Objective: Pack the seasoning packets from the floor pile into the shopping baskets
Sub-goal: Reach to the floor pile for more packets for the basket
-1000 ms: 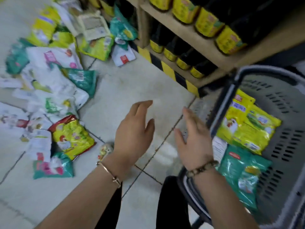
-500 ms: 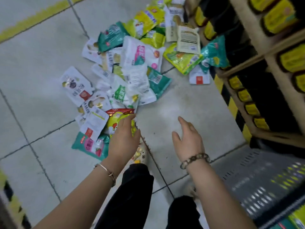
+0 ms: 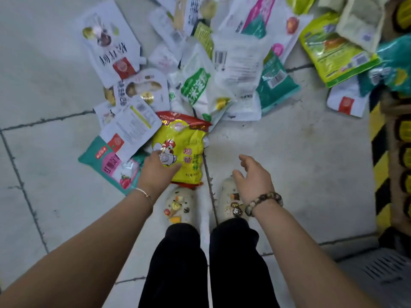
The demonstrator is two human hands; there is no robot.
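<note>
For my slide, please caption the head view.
Left hand touches the yellow packet in the floor pile; right hand hovers open.

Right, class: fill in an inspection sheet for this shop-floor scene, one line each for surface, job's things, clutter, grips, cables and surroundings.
Surface: pale tiled floor with dark grout lines.
Job's things: seasoning packets heaped on the floor; yellow chicken packet nearest the person; corner of a grey basket at lower right.
Clutter: nothing seen.
Grips: left hand lies on the yellow chicken packet's lower left, and whether it has hold is unclear; right hand open, holding nothing, above the floor.
Cables: nothing seen.
Surroundings: yellow-black hazard stripe at the right; yellow-labelled bottles beside it; the person's decorated shoes.
</note>
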